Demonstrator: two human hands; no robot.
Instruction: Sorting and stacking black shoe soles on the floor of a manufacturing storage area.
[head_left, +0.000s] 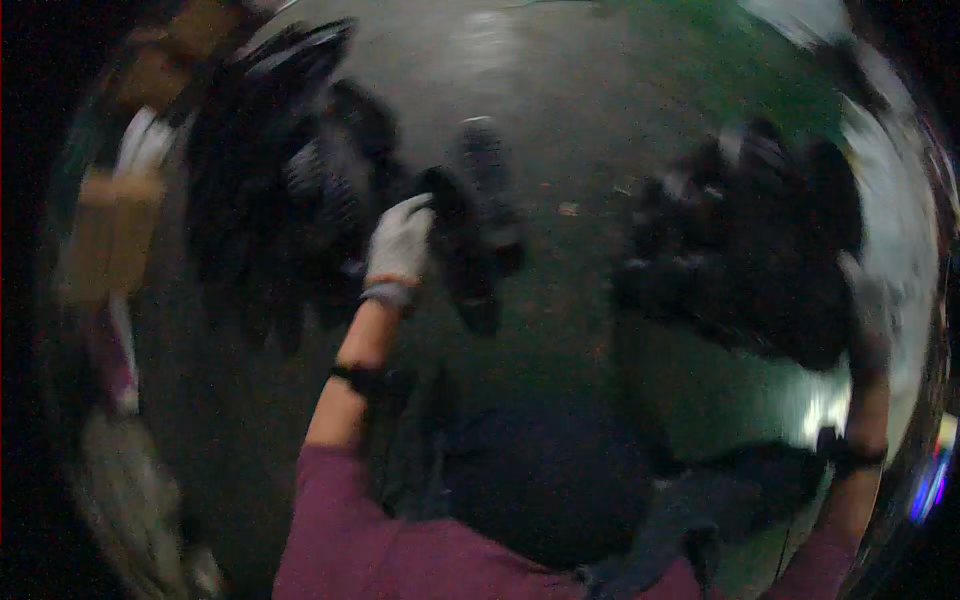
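Note:
My left hand (pixel 400 240), in a white knit glove, reaches over the floor left of the middle. Its fingers are bent and closed at the edge of a black shoe (pixel 450 215). Beside that lies another dark shoe (pixel 483 165), its ridged sole seeming to face up. To the left is a heap of dark shoes (pixel 320 190), some with treaded soles showing. At the far right my gloved right hand (pixel 868 305) is against the outer edge of a second dark pile (pixel 745 240). Motion smears its fingers, and the pile's single pieces cannot be made out.
Dull green floor (pixel 570 300) lies between the two piles, with a small pale scrap (pixel 569 209) on it. Cardboard boxes (pixel 110 235) stand along the left edge. Pale sheeting or bags (pixel 900 190) line the right side. My dark-clothed legs (pixel 550 480) are below.

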